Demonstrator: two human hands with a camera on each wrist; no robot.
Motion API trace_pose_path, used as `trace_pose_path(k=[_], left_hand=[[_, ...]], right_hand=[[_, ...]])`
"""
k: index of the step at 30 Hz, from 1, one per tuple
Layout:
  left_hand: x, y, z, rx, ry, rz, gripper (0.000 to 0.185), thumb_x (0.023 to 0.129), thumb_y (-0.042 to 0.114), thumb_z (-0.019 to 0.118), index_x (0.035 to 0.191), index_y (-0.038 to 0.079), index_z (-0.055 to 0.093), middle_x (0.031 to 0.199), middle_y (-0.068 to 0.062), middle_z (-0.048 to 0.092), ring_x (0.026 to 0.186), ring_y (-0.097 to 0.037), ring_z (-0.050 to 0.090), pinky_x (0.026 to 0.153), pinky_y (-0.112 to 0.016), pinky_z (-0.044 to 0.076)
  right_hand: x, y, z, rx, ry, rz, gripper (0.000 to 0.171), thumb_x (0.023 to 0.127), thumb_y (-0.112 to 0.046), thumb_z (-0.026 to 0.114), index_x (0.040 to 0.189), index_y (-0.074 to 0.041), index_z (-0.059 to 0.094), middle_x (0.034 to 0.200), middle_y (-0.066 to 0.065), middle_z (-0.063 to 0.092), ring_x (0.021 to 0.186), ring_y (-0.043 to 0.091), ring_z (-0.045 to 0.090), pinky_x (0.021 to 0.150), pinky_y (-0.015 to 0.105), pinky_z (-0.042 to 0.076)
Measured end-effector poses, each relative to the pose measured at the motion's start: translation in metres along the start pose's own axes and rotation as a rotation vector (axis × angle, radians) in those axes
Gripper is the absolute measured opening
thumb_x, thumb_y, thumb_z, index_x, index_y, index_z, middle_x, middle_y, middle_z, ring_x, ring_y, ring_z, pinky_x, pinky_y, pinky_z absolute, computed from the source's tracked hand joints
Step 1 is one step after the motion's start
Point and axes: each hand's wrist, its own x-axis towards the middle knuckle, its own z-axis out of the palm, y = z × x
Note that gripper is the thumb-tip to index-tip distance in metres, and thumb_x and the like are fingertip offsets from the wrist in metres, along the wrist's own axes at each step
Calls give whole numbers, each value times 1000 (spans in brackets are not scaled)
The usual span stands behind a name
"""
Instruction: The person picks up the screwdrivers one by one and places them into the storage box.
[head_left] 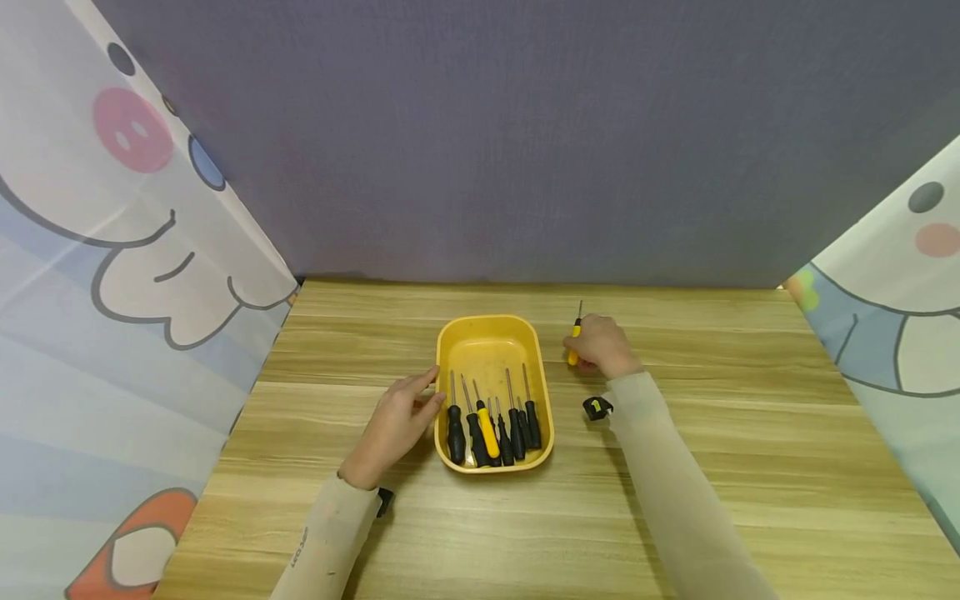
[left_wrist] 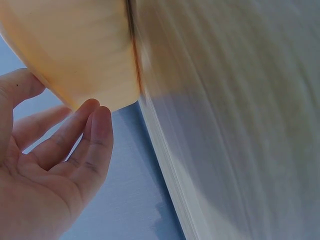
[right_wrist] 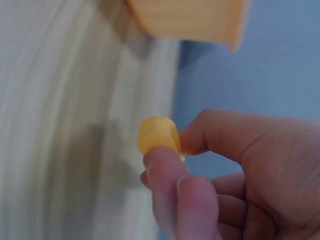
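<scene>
A yellow plastic tray (head_left: 487,325) stands on the wooden table with several screwdrivers lying in its near half. Most have black handles; one yellow-handled screwdriver (head_left: 487,431) lies on top of them. At the tray's left rim my left hand (head_left: 395,425) rests with loosely bent fingers; the left wrist view puts its fingertips (left_wrist: 101,122) by the outer wall. To the right of the tray, my right hand (head_left: 602,343) pinches another screwdriver (head_left: 576,332) by its yellow handle, shaft pointing away from me. That handle's end (right_wrist: 157,135) shows between thumb and fingers in the right wrist view.
A grey-blue partition (head_left: 525,150) rises at the table's back edge. Cartoon-printed cloth hangs on the left (head_left: 135,250) and right (head_left: 915,275). Bare wooden tabletop (head_left: 750,375) extends on both sides of the tray.
</scene>
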Motion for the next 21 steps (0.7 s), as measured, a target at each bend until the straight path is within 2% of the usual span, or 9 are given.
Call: trace_pose_path(k=[3,8,15,21], left_hand=[[0,0,0,12,2,8,47,98,22,69,139,0,58,135,-16,60,106,-28,65,92,-45,53],[0,1,-1,11,-3,11,47,98,22,68,139,0,58,135,-17,60,106,-28,65,94,-45,52],[0,1,0,5,5,1,47,97,19,70,139,0,58,133,-18,61,99,-24,66,93,-45,53],[0,1,0,0,3,2,47,97,19,69,139,1,58,134,-18,61,95,-22,67,92,-44,53]], right_hand=[[-9,-7,-6,-28,-9,-17,36,97,-24,61,67,-5,64,55,7,63,44,16,58,50,28,50],[-31,-23,-15,-70,-16,-76,35,96,-25,60,66,-6,62,52,5,59,44,18,56,49,30,48],[-63,-46,-20,-162,-24,-175,37,95,-26,58,62,-11,60,48,0,56,43,15,51,52,31,46],[-83,-62,-14,-191,-47,-251,40,95,-27,58,58,-12,57,45,-3,53,41,13,49,47,28,41]])
